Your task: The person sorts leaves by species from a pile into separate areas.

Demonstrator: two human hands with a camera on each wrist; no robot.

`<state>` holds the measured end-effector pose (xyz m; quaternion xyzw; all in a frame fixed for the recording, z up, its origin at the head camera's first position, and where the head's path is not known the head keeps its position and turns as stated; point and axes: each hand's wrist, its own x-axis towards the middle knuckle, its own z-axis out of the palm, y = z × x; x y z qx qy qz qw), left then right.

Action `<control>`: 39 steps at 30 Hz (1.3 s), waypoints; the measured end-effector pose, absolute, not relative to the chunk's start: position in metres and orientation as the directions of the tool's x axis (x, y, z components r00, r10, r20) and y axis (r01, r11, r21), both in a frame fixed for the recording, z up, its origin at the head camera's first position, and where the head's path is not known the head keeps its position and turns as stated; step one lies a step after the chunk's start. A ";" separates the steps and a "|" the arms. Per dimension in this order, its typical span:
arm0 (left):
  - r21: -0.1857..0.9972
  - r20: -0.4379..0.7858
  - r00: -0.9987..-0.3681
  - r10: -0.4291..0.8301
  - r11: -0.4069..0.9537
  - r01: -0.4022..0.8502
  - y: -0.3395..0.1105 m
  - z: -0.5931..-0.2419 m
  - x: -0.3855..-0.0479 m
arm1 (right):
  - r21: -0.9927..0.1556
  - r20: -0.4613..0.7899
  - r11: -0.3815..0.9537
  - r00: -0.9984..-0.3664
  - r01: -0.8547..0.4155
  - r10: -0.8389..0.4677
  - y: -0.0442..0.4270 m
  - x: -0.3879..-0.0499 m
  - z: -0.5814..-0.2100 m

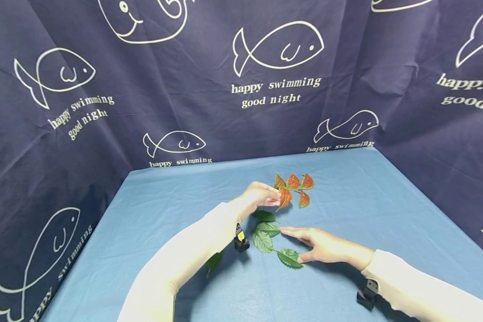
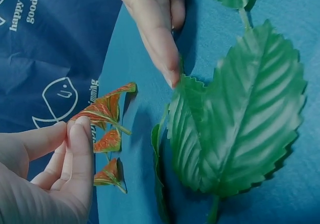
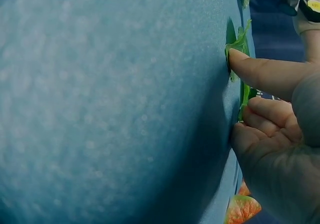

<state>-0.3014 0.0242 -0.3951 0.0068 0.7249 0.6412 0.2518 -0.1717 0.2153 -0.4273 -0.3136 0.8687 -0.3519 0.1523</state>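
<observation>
My left hand (image 1: 262, 195) pinches an orange-red artificial leaf (image 1: 285, 197) between thumb and fingertips. In the left wrist view that leaf (image 2: 104, 108) is held by its edge. Several more red-orange leaves (image 1: 293, 181) lie just beyond it on the cloth. Nearer to me, the right hand (image 1: 321, 244) has its fingers stretched out, with fingertips beside a pair of green leaves (image 1: 262, 240). Its thumb touches a serrated green leaf (image 1: 289, 257); the right wrist view shows the thumb against a green leaf edge (image 3: 239, 46). Another green leaf (image 1: 264, 215) lies below the left hand.
A blue cloth (image 1: 177, 210) covers the table. One more green leaf (image 1: 213, 261) is partly hidden by the left forearm. Navy curtains (image 1: 209, 107) printed with white fish and lettering stand around the back and sides. Each wrist carries a small black camera (image 1: 241, 241).
</observation>
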 end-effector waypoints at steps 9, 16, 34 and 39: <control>0.925 -0.377 -0.871 0.314 0.171 -0.339 0.032 -0.402 -0.311 | -0.717 -0.031 0.538 -0.751 -0.443 -0.659 0.216 -0.171 -0.433; 0.922 -0.386 -0.868 0.310 0.167 -0.350 0.038 -0.410 -0.317 | -0.727 -0.027 0.531 -0.755 -0.435 -0.655 0.215 -0.168 -0.434; 0.906 -0.423 -0.850 0.313 0.153 -0.395 0.047 -0.419 -0.333 | -0.709 -0.025 0.547 -0.760 -0.444 -0.649 0.215 -0.170 -0.431; 0.900 -0.434 -0.852 0.292 0.192 -0.392 0.052 -0.418 -0.335 | -0.692 -0.029 0.566 -0.766 -0.449 -0.643 0.215 -0.170 -0.430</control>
